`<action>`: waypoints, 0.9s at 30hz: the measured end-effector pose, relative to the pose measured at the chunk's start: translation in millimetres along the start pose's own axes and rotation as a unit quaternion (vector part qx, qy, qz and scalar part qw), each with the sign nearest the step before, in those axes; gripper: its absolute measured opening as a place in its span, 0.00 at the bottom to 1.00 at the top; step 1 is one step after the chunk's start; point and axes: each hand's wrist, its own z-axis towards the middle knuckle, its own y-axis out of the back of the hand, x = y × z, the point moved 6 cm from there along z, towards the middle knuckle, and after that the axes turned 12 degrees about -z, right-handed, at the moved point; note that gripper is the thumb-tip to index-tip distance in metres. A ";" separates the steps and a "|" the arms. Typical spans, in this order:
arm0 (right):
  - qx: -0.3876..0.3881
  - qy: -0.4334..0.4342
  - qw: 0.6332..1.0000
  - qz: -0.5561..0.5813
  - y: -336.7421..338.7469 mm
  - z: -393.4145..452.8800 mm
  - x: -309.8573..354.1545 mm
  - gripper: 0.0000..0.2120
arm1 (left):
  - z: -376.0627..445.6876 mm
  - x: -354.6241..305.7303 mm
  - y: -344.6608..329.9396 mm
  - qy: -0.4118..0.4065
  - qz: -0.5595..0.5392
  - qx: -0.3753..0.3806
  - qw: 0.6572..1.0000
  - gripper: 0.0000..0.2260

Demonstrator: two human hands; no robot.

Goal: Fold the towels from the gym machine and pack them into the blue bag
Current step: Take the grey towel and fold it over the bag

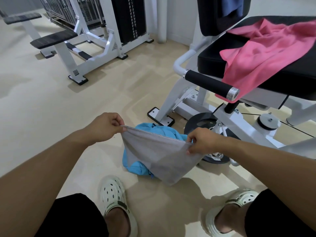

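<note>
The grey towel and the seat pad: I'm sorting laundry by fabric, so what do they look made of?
Grey towel: thin, matte, microfibre-like cloth, judging by its limp drape and stitched hem. Seat pad: black vinyl or leatherette, smooth with a faint sheen.

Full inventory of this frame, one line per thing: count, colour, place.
grey towel: 1, grey, held up by its top edge above the bag
blue bag: 1, light blue, on the floor, partly behind the grey towel
pink towel: 1, pink, draped over the seat, right
blue cloth: 1, dark blue, over the backrest, top right
seat machine: 1, white frame, black pads, right
weight machine: 1, white frame, black stack, top left
clogs: 2, white, on the person's feet
left hand: 1, pinch grip on the towel's left corner
right hand: 1, pinch grip on the right corner
</note>
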 end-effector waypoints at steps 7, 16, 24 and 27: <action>-0.005 0.004 1.000 0.016 14.5 0.4 -24.5 0.06 | 5.0 16.5 11.0 0.051 -0.123 -0.044 0.990 0.03; 0.036 0.068 0.968 0.239 27.2 -29.9 18.9 0.08 | -2.7 -2.2 -9.4 0.055 -0.103 0.003 0.993 0.09; -0.021 0.175 0.946 0.274 38.8 -56.4 75.9 0.06 | -29.7 -54.4 -60.5 -0.043 -0.160 0.088 0.982 0.08; -0.046 0.179 0.949 0.253 42.4 -59.8 77.8 0.06 | -40.3 -66.7 -74.8 -0.063 -0.182 0.114 0.975 0.06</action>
